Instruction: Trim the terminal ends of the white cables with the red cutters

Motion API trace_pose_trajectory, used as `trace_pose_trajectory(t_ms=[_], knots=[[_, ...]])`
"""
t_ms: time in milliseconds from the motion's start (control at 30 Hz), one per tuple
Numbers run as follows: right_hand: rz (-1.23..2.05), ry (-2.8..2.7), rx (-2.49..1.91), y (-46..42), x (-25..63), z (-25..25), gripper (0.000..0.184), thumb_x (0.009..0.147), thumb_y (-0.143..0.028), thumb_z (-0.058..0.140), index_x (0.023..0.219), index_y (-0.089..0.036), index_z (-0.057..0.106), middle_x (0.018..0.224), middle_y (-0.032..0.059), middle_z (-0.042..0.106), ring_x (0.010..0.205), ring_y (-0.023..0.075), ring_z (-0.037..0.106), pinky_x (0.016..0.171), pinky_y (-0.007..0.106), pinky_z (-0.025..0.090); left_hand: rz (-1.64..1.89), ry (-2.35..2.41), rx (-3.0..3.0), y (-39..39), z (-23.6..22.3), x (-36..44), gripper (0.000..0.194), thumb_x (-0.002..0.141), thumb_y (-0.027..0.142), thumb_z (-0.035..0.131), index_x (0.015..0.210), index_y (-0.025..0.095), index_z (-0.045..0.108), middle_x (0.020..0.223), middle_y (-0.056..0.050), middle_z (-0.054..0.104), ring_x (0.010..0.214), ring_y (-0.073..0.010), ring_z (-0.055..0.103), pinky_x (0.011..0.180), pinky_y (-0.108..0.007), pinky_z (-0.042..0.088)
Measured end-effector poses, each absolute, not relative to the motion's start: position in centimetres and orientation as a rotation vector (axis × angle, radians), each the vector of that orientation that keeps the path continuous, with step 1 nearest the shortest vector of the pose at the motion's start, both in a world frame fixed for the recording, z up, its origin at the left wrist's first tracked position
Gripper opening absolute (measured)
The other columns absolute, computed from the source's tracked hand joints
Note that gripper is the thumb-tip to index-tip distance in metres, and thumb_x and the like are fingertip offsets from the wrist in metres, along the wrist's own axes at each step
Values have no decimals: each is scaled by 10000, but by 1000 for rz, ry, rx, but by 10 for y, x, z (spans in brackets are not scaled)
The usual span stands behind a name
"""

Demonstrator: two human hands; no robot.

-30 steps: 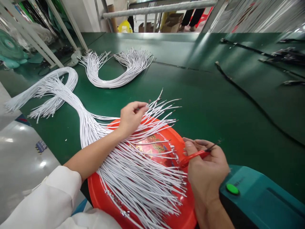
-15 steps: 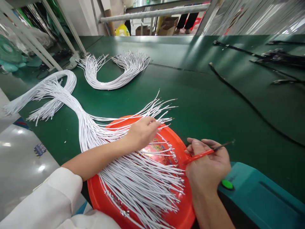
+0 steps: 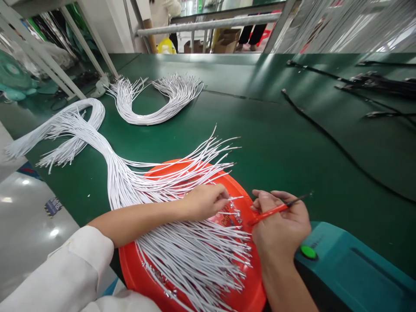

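My left hand (image 3: pixel 206 201) is closed over the red round tray (image 3: pixel 238 184), its fingers pinched on a white wire (image 3: pixel 235 198) whose bare end pokes out to the right. Close by on the right, my right hand (image 3: pixel 282 221) grips a slim red-handled tool (image 3: pixel 268 213) with a thin dark tip pointing away up and right. Its thumb and fingertips are pressed together; anything small between them is hidden. A thick bundle of white wires (image 3: pixel 191 251) fans across the tray, many ends carrying small shiny metal tips. Other wire ends spread over the tray's far edge.
More white wire bundles (image 3: pixel 143 117) lie curved on the green table (image 3: pixel 253 130). A teal machine with a green button (image 3: pixel 308 252) stands at the lower right. Black cables (image 3: pixel 331 134) lie on the right side. Metal shelf legs (image 3: pixel 94 39) rise at the back left.
My left hand has moved right and toward me, from the far wire ends to a single wire near my right hand. The right hand with the tool stays nearly in place.
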State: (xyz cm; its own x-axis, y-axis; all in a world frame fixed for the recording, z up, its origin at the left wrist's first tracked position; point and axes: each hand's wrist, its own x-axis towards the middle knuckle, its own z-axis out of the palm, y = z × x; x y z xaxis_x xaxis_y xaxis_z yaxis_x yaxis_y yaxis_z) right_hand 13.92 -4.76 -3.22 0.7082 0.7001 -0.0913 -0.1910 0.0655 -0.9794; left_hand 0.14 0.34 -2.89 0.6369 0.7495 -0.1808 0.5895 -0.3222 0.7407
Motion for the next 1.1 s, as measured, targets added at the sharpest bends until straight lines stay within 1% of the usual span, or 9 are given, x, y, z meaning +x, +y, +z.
trace_pose_trajectory(t_ms=[100,167,267,367,600,700,800,933,1100], knots=[[731,-512,-1383,-48,137,-31,276,646,-267,743,795,-190,525,680,-21,648,600,113,612,593,240,483,436,1049,1558,6,-23,3,264,810,274,550,1022,120,583,718,-6,608,613,-88,552,586,-204,446],[732,-552,-1401,-49,134,-29,276,647,-287,743,804,-186,539,744,4,673,664,136,642,649,278,505,509,1022,1406,6,-20,3,320,810,289,551,1067,106,601,704,-13,611,582,-80,538,570,-199,443],[712,-627,-1396,-52,131,-26,273,648,-301,745,805,-184,554,774,25,686,705,159,657,695,324,520,587,962,1434,3,-17,3,303,827,298,524,1029,119,661,788,-43,667,654,-93,570,625,-202,453],[694,-701,-1408,-54,130,-21,268,642,-301,749,784,-186,554,757,29,684,683,167,656,684,340,528,611,955,1601,0,-14,2,252,820,274,532,945,137,703,839,-48,699,731,-116,598,675,-207,454],[612,-861,-1513,-58,131,-24,218,667,-334,722,750,-196,574,693,-7,626,634,145,626,625,289,515,655,1008,2041,-4,-13,-3,215,808,206,517,821,160,727,703,-32,676,685,-116,566,656,-212,428],[536,-1066,-1586,-60,135,-32,195,680,-333,703,754,-186,598,690,14,637,628,154,626,613,281,500,599,1035,2137,-5,-13,-4,213,804,189,507,751,162,711,663,-24,652,650,-111,540,627,-213,409],[614,-1054,-1581,-60,136,-34,201,684,-334,694,760,-181,590,699,26,646,616,156,623,601,281,501,611,1050,2087,-6,-12,-4,178,783,160,523,718,141,687,657,-29,640,629,-107,522,604,-213,398],[695,-853,-1563,-57,134,-28,211,667,-333,696,744,-180,571,602,-13,582,515,124,563,499,243,468,670,1018,1913,-5,-10,-3,142,782,166,548,741,122,677,681,-43,645,631,-105,532,597,-207,410],[668,-825,-1567,-54,134,-26,207,666,-316,703,765,-176,589,662,-4,598,567,118,564,553,253,476,761,981,1870,-5,-12,-3,149,801,197,553,781,127,683,712,-52,651,658,-109,552,622,-210,435]])
